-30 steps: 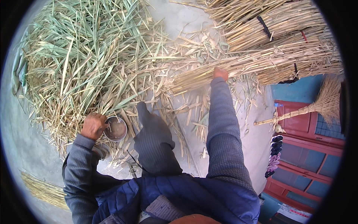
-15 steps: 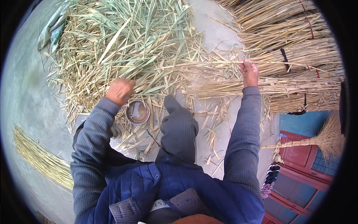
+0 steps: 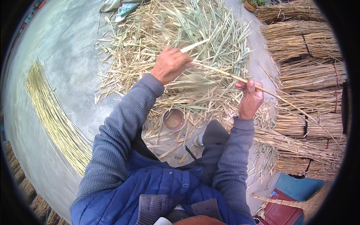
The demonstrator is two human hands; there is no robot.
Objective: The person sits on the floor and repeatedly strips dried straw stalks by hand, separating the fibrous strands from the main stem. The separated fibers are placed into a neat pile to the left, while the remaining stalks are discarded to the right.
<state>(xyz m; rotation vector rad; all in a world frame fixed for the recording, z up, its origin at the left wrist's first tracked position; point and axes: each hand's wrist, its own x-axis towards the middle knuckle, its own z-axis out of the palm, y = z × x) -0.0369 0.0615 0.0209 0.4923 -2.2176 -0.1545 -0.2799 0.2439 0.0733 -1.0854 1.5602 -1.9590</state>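
A long thin pale stalk (image 3: 275, 95) runs from my left hand across to the lower right. My left hand (image 3: 169, 64) is closed around its near end, above the heap of loose leaves and husks (image 3: 195, 33). My right hand (image 3: 250, 98) grips the same stalk further along, thumb over it. A blurred tuft of leaves hangs from the stalk between the two hands. Both forearms are in grey knitted sleeves.
A small round metal bowl (image 3: 174, 119) sits on the ground by my knee. Tied bundles of stalks (image 3: 307, 71) lie stacked at the right. A neat row of stripped stalks (image 3: 52, 116) lies on the concrete at the left. A straw broom (image 3: 296, 204) lies at the lower right.
Both hands have lifted off the piles and now hold one stalk between them. My left hand has left the spot by the bowl, and the view has swung to the right.
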